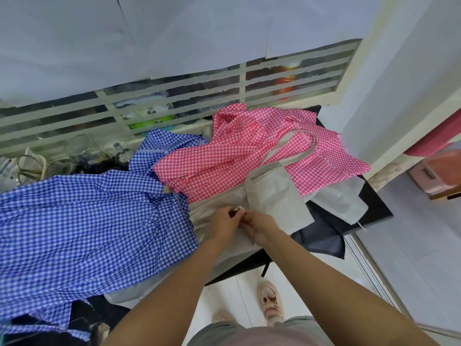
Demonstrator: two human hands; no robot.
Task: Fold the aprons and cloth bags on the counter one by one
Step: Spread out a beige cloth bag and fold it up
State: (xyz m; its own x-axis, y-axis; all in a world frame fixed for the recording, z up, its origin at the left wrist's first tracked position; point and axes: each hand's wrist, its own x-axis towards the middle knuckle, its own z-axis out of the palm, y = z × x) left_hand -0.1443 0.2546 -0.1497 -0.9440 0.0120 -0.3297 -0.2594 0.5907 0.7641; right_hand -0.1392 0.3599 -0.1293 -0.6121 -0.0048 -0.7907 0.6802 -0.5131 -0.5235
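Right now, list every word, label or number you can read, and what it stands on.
No text can be read.
Jar at the back, orange label: too blurred.
Packet at far left, print: too blurred.
Beige cloth bag: no print shows.

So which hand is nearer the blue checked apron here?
Left. The left hand is on the beige bag right beside the blue checked apron; the right hand is just beyond the left.

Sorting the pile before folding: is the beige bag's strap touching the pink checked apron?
Touching. The head view shows the beige bag's strap lying flat across the pink checked apron.
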